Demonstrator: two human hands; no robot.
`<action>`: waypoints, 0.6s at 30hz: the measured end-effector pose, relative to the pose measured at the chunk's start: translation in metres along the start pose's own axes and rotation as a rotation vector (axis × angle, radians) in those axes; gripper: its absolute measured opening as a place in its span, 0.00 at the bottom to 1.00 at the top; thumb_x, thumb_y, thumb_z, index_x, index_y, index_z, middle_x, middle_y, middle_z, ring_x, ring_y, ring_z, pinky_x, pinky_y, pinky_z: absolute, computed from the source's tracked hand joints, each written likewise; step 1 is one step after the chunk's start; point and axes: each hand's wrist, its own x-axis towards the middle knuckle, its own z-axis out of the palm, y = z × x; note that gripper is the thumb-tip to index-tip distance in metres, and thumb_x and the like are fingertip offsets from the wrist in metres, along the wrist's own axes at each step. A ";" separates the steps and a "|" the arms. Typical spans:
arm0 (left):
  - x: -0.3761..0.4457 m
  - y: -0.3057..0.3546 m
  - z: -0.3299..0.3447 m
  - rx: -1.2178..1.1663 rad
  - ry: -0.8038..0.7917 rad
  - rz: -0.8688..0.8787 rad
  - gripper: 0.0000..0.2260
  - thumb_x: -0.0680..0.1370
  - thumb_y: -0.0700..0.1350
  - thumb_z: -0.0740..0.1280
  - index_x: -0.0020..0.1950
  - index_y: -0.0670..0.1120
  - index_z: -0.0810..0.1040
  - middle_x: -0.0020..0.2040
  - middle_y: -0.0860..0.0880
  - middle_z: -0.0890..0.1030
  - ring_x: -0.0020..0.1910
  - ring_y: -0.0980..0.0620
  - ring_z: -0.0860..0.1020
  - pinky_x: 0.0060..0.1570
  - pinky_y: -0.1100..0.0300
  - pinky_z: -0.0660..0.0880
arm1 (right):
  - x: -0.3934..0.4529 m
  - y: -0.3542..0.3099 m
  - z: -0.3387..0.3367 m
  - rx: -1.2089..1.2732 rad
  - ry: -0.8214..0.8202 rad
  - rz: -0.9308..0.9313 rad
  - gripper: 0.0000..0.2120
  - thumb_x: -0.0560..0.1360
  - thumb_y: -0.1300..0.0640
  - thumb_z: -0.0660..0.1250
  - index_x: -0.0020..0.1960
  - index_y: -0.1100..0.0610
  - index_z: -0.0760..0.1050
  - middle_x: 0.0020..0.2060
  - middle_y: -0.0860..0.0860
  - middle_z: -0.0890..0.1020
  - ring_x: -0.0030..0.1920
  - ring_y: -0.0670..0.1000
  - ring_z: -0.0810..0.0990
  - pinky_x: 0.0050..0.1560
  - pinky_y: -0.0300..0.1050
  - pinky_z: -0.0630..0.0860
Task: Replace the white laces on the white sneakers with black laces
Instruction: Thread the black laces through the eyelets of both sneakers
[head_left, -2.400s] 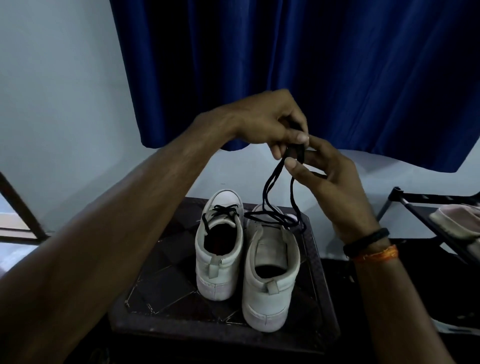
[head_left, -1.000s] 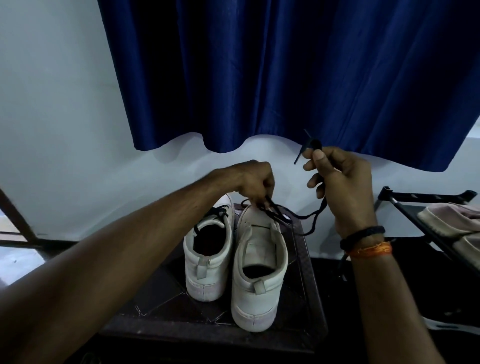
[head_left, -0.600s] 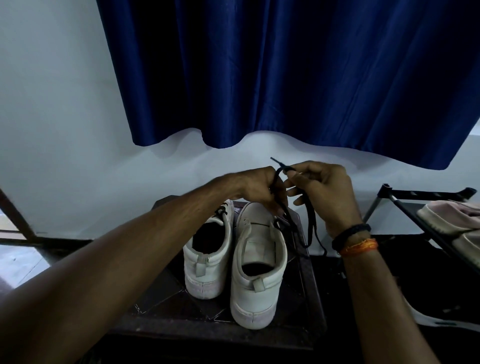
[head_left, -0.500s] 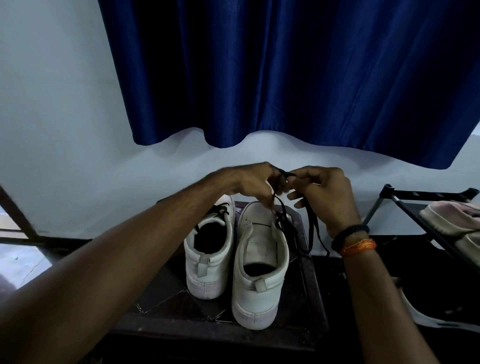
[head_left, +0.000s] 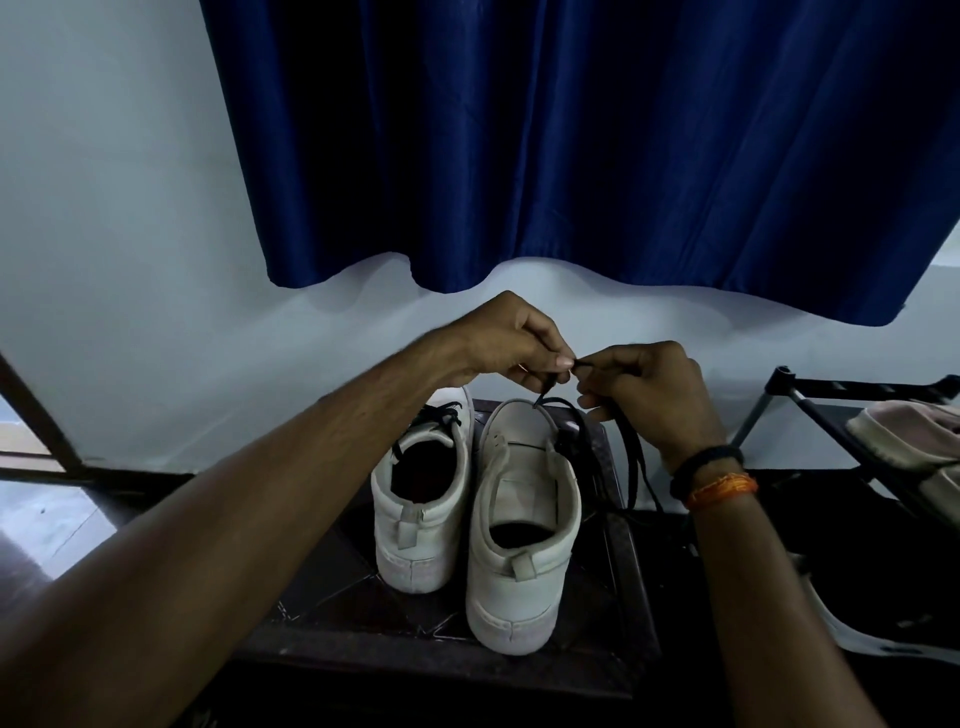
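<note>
Both hands pinch thin black lace above smooth white sneakers.

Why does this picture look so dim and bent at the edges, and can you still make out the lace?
Head view: the light is dim and bluish, and the table is nearly black; the wide lens bows the curtain hem and stretches the forearms; the black lace shows against the wall but vanishes into shadow beside the right sneaker; both hands look sharp.
</note>
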 end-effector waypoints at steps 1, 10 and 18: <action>-0.001 0.000 0.001 -0.027 0.009 -0.023 0.10 0.76 0.37 0.73 0.55 0.34 0.82 0.48 0.39 0.85 0.42 0.52 0.83 0.44 0.60 0.81 | 0.000 0.002 -0.001 -0.001 -0.015 0.010 0.05 0.76 0.64 0.72 0.46 0.57 0.86 0.34 0.53 0.86 0.36 0.50 0.86 0.41 0.42 0.84; -0.009 -0.003 0.015 -0.170 0.071 -0.245 0.04 0.75 0.35 0.74 0.49 0.37 0.84 0.41 0.43 0.84 0.41 0.49 0.82 0.48 0.54 0.83 | 0.004 0.014 -0.009 -0.317 -0.210 0.084 0.04 0.73 0.57 0.75 0.47 0.52 0.87 0.40 0.47 0.86 0.42 0.40 0.80 0.39 0.25 0.70; -0.012 0.001 0.028 -0.143 0.059 -0.250 0.06 0.76 0.32 0.72 0.53 0.32 0.82 0.40 0.42 0.81 0.39 0.50 0.81 0.39 0.58 0.83 | 0.004 0.023 -0.006 -0.023 -0.280 0.160 0.07 0.77 0.63 0.70 0.48 0.56 0.86 0.41 0.53 0.87 0.44 0.51 0.85 0.46 0.39 0.80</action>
